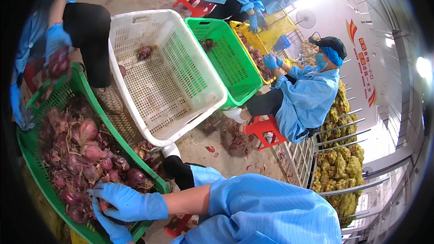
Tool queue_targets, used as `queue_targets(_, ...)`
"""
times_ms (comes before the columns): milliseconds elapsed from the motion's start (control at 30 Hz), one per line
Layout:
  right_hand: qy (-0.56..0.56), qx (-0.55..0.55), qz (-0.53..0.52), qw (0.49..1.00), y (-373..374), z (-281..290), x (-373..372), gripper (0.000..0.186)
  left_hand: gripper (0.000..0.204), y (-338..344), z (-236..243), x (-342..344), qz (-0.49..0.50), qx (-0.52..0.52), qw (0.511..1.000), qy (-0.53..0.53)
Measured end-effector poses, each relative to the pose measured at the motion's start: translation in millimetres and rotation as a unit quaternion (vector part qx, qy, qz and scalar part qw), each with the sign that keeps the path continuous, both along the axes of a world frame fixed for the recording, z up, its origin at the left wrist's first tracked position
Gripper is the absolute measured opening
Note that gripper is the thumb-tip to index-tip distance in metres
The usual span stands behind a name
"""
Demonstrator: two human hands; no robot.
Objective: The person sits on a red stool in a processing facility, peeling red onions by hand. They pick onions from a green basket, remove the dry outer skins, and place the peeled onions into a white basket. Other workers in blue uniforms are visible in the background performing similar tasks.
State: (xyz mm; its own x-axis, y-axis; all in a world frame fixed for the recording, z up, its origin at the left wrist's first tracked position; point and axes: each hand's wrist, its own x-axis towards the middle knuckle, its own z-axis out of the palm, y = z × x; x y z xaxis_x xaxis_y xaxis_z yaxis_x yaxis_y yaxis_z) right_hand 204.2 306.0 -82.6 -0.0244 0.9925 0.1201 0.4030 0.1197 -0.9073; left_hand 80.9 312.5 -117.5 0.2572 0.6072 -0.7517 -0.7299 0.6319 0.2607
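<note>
A green crate piled with dry-skinned red onions is at the left. My right hand, in a blue glove, reaches in from the right over the crate's near end, its fingers bent over the pile. Below it my gloved left hand is partly cut off by the lower edge. Between them shows part of a red onion, closed in by the fingers of both hands; most of it is hidden. A dark gap between the palms is too shaded to make out.
Beyond stand a white crate with a few onions, another green crate and a yellow crate. Co-workers sit around; one gloved hand holds an onion. A red stool, floor peelings and net sacks are right.
</note>
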Motion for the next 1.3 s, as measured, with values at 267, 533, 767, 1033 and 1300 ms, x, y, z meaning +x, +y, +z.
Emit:
queue_targets(267,-0.048,-0.109,0.070,0.990,5,3,6,0.059,0.041,8,17,6,-0.097,0.004,0.992,0.086)
queue_targets(533,-0.070,-0.134,0.100,0.983,8,2,7,0.065,0.052,4,-10,-4,-0.008,-0.045,0.999,-0.023)
queue_targets(767,-0.080,-0.129,0.116,0.982,9,-1,4,0.066,0.054,1,-17,-15,-0.067,0.033,0.995,-0.066)
queue_targets(1033,-0.087,-0.138,0.124,0.979,10,4,3,0.060,0.049,2,-15,-10,-0.068,0.051,0.995,-0.055)
queue_targets(1300,-0.093,-0.113,0.129,0.981,10,6,5,0.064,0.051,0,-15,-11,-0.086,0.060,0.994,-0.033)
